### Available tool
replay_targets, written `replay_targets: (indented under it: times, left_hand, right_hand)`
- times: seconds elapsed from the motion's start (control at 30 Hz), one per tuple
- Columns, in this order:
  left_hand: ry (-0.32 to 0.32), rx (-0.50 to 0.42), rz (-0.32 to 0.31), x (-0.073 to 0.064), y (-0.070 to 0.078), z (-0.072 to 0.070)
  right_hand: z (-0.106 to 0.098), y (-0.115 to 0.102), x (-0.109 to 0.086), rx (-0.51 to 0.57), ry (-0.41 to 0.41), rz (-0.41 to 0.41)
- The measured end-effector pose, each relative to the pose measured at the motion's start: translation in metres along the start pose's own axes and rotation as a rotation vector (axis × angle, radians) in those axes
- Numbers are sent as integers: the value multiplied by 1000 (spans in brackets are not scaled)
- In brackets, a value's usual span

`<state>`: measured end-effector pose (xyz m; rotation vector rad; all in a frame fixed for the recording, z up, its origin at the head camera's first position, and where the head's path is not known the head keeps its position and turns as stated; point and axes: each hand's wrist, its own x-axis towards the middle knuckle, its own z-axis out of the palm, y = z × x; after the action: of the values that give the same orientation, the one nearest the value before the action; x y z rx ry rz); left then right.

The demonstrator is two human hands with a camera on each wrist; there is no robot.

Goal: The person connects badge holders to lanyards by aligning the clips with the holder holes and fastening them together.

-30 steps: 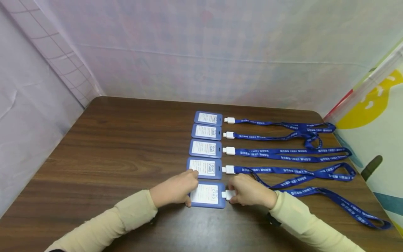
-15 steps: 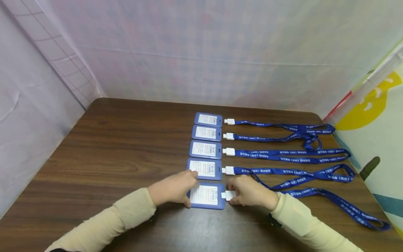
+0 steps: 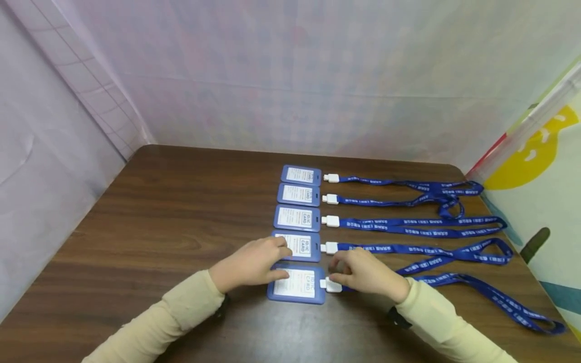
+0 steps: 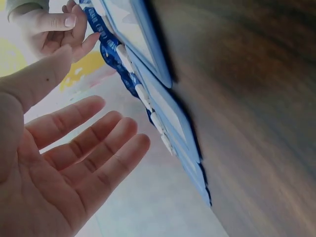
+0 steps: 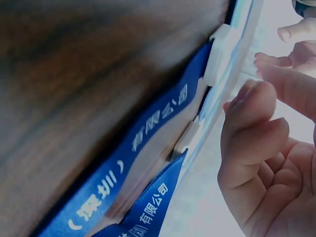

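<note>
Several blue ID card holders lie flat in a column on the wooden table, the nearest one (image 3: pixel 297 297) in front of me. To the right of each holder is a blue lanyard with a white clip; the nearest clip (image 3: pixel 334 286) lies at the slot end of the nearest holder, its lanyard (image 3: pixel 495 298) running right. My left hand (image 4: pixel 74 148) hovers above the left part of the two nearest holders, palm bare, fingers spread. Over the nearest clip hangs my right hand (image 3: pixel 365 272), fingers loosely bent with nothing between them, as the right wrist view shows.
The brown wooden table (image 3: pixel 181 201) ends at a pale cloth backdrop (image 3: pixel 290 75). The farther holders, such as the farthest (image 3: pixel 301 175), keep their clips just to the right. A lanyard loop (image 3: pixel 551 325) reaches the table's right edge.
Both hands have come up off the nearest holder and its clip and let go. My left thumb has opened away. Holder and clip stay in place; the head view has tilted slightly.
</note>
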<state>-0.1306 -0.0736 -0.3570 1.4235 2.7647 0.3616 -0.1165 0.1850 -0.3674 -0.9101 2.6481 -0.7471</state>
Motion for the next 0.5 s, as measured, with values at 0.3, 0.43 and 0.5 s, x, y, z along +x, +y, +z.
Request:
replay_targets:
  times: [0.3, 0.43, 0.5]
  left_hand:
    - [65, -38, -39, -3, -6, -3]
    - [66, -57, -70, -5, -7, -3]
    - [73, -60, -78, -6, -8, -3]
  right_hand:
    - [-5, 2, 1, 24, 54, -6]
    - [-5, 2, 1, 13, 68, 4]
    - [-5, 2, 1, 11, 72, 8]
